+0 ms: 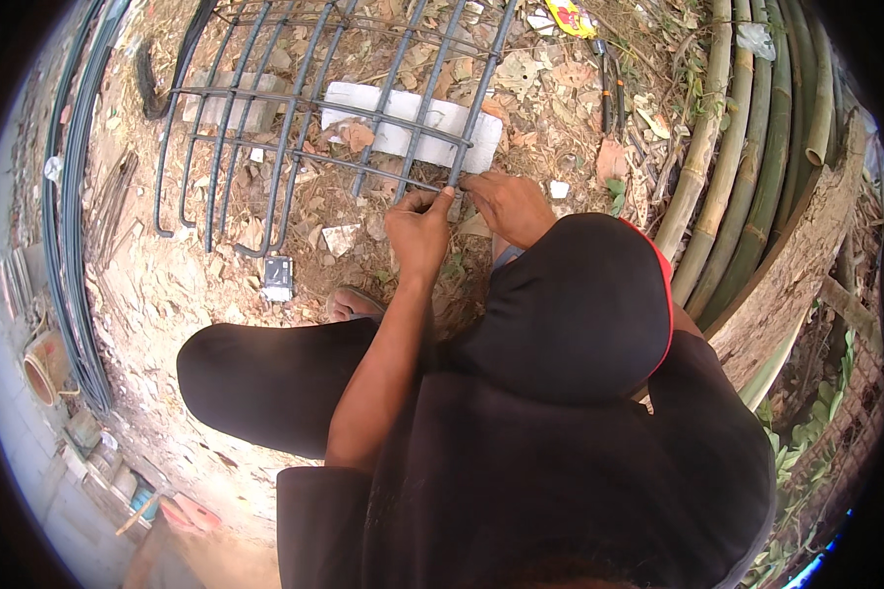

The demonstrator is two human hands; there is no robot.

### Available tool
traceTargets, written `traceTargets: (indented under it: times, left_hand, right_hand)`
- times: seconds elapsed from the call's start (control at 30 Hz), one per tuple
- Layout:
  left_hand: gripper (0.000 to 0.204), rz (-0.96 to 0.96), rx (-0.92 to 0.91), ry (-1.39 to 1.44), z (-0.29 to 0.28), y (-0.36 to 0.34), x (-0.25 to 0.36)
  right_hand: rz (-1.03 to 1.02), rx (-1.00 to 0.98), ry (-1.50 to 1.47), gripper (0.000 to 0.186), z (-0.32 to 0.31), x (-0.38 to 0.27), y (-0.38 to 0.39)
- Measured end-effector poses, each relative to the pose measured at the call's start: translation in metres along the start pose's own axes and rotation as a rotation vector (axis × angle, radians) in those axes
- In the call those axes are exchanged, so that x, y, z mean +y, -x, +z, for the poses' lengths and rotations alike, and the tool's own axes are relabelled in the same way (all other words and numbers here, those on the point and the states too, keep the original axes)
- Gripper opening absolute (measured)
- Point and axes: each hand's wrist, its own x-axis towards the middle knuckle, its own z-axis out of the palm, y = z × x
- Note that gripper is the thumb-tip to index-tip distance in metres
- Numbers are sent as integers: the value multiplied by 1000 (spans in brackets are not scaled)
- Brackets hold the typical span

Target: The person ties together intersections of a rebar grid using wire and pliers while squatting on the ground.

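Note:
A grid of steel rebar (310,108), with long ribbed bars crossing thinner rods, lies at the top of the head view. Several of its bars end in bent hooks on the near left side. My left hand (418,232) pinches the grid's near right corner, its thumb and fingers closed on a rebar crossing. Against the other side of that same corner, my right hand (514,206) is closed with curled fingers. What it holds there is too small or hidden to tell. Under the right part of the grid lies a white block (413,124).
Bamboo poles (702,177) and a rough wooden plank (805,255) lie on the right. Long steel bars (61,226) run down the left. A small black box (278,280), a tool with black-and-orange handles (606,90) and a yellow wrapper (571,18) rest on leaf-strewn ground.

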Motion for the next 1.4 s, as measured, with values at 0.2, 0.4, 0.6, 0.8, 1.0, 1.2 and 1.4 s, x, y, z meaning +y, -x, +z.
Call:
traceTargets:
  times: [0.2, 0.4, 0.6, 0.8, 1.0, 1.2, 1.4]
  left_hand:
    - [25, 73, 15, -65, -2, -2, -6]
    - [27, 64, 15, -106, 1, 4, 9]
    - [21, 264, 34, -185, -9, 3, -12]
    - [22, 650, 57, -605, -6, 23, -4]
    - [27, 620, 32, -690, -9, 25, -2]
    - [24, 234, -83, -133, -21, 5, -5]
    - [27, 35, -112, -71, -21, -4, -3]
  right_hand:
    - [-175, -435, 274, 20, -43, -23, -34]
    - [-207, -424, 268, 21, -52, -17, -36]
    - [-200, -507, 248, 22, -48, -21, -39]
    - [86, -467, -8, 55, -41, -21, -42]
    - [99, -335, -4, 56, -32, -23, -44]
    - [0, -238, -100, 32, -22, -15, -28]
    - [304, -204, -434, 21, -25, -9, 9]
